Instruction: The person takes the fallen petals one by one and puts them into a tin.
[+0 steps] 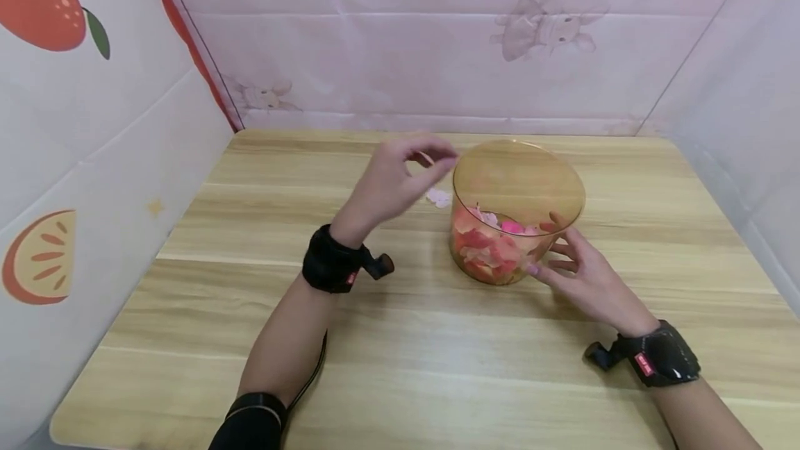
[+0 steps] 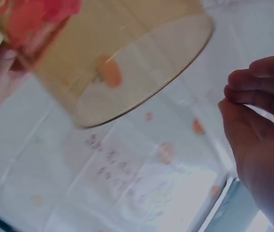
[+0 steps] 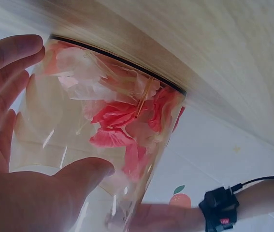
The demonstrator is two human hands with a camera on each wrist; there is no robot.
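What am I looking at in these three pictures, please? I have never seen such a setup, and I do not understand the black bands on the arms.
There is no machine here: a person works with two bare hands. The black bands carry small cameras, one on each wrist, and a third camera sits on the head.

The wide picture is the head view. It shows a wooden table with a clear amber container standing on it, holding pink and red petals. One pale petal lies on the table to the container's left.

The right hand rests against the container's side, fingers spread on the wall. The left hand is raised beside the rim, fingertips drawn together; whether it pinches something, I cannot tell.

The other two pictures are the wrist views, seen very close, so the container looks tilted and blurred.
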